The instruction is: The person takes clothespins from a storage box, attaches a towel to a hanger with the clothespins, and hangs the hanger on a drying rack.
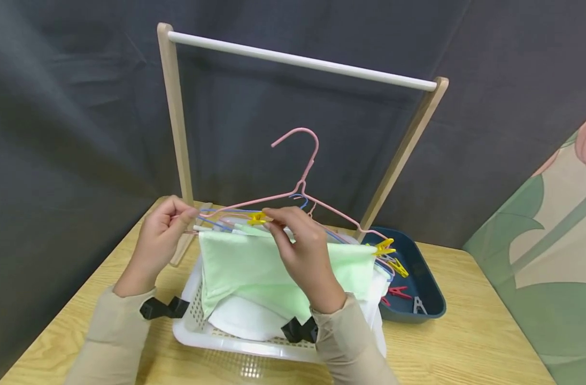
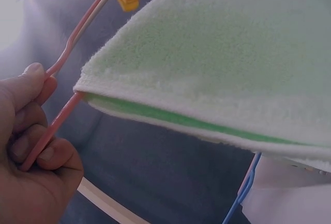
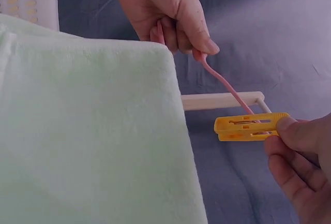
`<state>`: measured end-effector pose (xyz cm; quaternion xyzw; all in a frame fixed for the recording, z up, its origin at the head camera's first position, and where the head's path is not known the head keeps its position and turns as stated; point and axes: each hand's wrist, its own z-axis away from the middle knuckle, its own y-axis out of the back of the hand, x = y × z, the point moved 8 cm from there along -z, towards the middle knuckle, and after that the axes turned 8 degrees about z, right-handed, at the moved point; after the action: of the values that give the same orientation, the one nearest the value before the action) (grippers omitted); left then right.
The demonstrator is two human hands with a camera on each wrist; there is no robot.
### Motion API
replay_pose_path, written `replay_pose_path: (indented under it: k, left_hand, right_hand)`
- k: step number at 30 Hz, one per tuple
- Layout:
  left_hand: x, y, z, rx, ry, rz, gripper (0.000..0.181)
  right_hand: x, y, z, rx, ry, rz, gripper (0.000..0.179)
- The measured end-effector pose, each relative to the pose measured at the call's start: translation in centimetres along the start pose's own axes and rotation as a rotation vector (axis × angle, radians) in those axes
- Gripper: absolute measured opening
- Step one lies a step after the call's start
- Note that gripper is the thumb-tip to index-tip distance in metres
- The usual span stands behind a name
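My left hand (image 1: 160, 238) grips the left end of a pink hanger (image 1: 259, 201), seen close in the left wrist view with fingers curled round the pink wire (image 2: 59, 118). Over the hanger's lower bar hangs a pale green towel (image 1: 254, 262). Between thumb and fingers my right hand (image 1: 300, 246) pinches a yellow clothespin (image 3: 248, 125), just above the towel's top edge and apart from the cloth in the right wrist view. Another yellow clothespin (image 1: 384, 246) sits at the towel's right corner on the hanger.
Below stands a white basket (image 1: 192, 326) with white cloth (image 1: 249, 319) and more hangers. To its right, a dark blue tray (image 1: 430, 289) holds several clothespins in red, grey and yellow. Behind rises a wooden rack with a white rod (image 1: 302, 60), before a dark curtain.
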<state>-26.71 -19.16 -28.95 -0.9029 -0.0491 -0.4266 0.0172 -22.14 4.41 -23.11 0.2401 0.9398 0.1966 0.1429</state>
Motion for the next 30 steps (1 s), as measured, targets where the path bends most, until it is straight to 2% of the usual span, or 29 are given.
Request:
replay_pose_path:
  k: [7,16,21,30]
  left_hand:
    - [-0.3,-0.8,0.2,-0.029,0.010,0.050,0.007]
    - [0.1,-0.1,0.3,0.017,-0.024,0.027,0.006]
    - [0.1,0.1,0.4,0.029,-0.017,0.033,0.007]
    - [0.0,-0.2,0.2,0.021,-0.032,0.069,0.007]
  right_hand:
    - [-0.4,-0.8,0.1,-0.019,0.001,-0.006,0.017]
    - [-1.0,-2.0,-0.6,-0.032,0.012,-0.052,0.011]
    - [-1.3,-2.7,-0.8,-0.042,0.004,-0.094,0.010]
    - [-1.7,-3.4,-1.0,-0.037,-0.010,-0.094,0.011]
